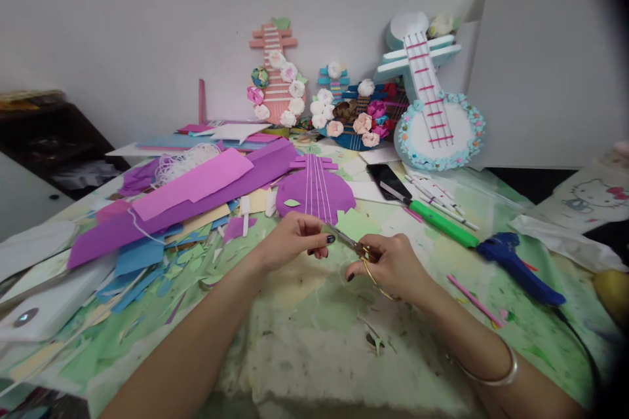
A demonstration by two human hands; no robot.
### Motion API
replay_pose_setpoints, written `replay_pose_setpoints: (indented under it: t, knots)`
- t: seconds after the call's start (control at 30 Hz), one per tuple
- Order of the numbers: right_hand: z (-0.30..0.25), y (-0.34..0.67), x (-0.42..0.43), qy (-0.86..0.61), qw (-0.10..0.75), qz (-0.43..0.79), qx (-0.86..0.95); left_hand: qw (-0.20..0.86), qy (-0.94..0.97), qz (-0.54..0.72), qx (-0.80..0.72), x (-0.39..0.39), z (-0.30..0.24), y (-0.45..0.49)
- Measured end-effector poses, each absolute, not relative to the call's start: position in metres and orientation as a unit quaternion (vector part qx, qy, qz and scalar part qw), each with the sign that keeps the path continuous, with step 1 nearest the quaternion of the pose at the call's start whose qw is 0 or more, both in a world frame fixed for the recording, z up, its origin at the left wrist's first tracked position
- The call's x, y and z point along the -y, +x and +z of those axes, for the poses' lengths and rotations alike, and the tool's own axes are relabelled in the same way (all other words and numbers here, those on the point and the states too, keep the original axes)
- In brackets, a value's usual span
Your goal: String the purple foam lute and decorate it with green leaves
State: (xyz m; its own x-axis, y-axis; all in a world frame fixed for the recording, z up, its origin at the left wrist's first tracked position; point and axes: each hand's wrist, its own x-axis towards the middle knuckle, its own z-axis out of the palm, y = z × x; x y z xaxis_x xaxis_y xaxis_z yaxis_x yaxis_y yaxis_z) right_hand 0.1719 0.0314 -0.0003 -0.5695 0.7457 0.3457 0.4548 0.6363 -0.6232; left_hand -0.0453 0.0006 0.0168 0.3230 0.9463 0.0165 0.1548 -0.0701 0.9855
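Observation:
Scissors [350, 242] with gold-coloured handles are in my right hand [393, 265], fingers through the loops, blades pointing left. My left hand [299, 236] is closed in a pinch right at the blade tips; whatever lies between its fingers is too small or hidden to name. Just beyond both hands lies a purple lute-shaped craft piece [295, 186] with white strings down its middle. One small light green leaf [291, 203] rests on its left side. A light green paper piece [354, 224] shows behind the scissors. Small green scraps [376, 342] lie on the cloth nearer me.
Purple foam sheets [265, 167], a pink sheet [196, 183] and blue scraps [140, 252] pile up on the left. To the right are a green utility knife [442, 224], a phone [386, 180] and a blue glue gun [521, 265] with a cord. Decorated lutes [432, 118] stand against the wall.

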Motion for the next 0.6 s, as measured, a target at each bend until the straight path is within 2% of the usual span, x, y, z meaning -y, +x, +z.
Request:
replay_pose_setpoints:
  t: [0.6]
  knots:
    - [-0.0019, 0.1749, -0.0329, -0.345, 0.269, 0.229, 0.870, 0.534, 0.640, 0.326, -0.446, -0.0017, 0.0239, -0.0533]
